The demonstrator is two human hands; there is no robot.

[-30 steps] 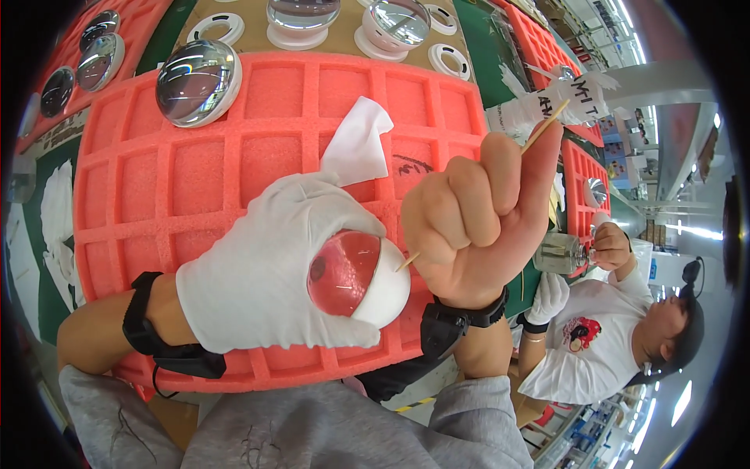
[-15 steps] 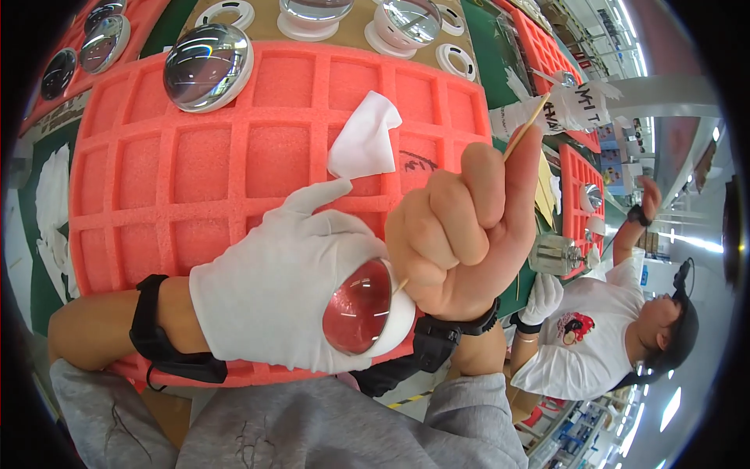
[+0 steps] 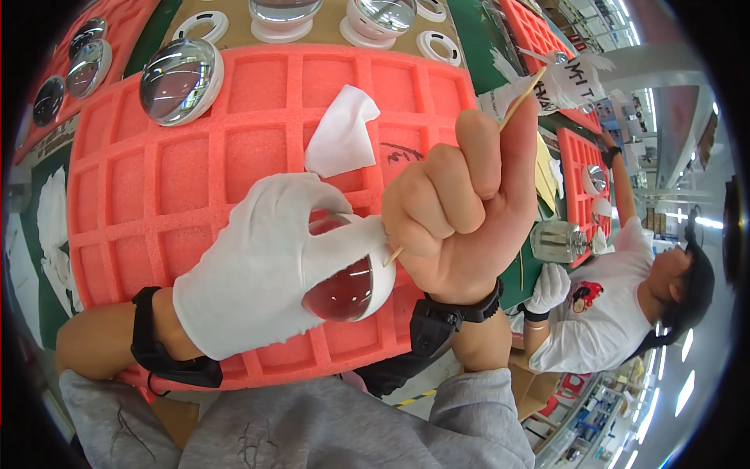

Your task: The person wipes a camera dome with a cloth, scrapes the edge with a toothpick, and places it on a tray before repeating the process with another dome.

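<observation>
Head view. We hold a domed glass lens (image 3: 344,289) in our gloved left hand (image 3: 258,277), the fingers (image 3: 344,234) wrapped around its rim, just above the near edge of a red foam tray (image 3: 195,164) with square pockets. Our bare right hand (image 3: 461,211) is closed in a fist around a thin wooden stick (image 3: 522,98), whose lower tip meets the lens edge at the right. A folded white wipe (image 3: 340,129) lies on the tray just beyond the hands, and another lens (image 3: 180,80) sits in a far-left pocket. At the right, another person (image 3: 617,313) works at the green counter (image 3: 476,39). To do this step well, we judge that the stick should work only the rim, lightly, while the glove alone touches the glass and keeps it steady.
</observation>
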